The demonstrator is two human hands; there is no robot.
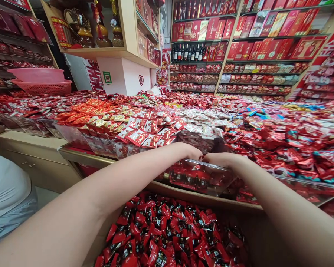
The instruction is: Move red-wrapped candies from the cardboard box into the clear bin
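Observation:
My left hand (193, 151) is bent over the front of a clear plastic bin (207, 164), its fingers curled near the rim. My right hand (218, 160) meets it from the other side, also curled, and dips partly behind the bin's clear front wall. Whatever the fingers hold is hidden. Red-and-black wrapped candies (190, 178) lie low in this bin. Below my forearms stands an open cardboard box (211, 201), holding a large heap of the same candies (167, 233).
Bins of red-and-white packets (140, 135), white packets (206, 118) and red wrapped sweets (289, 148) crowd around. Pink baskets (41, 87) stand at the left back. A person in a white top (7, 189) is at the left edge. Shelves with bottles (186, 52) line the back.

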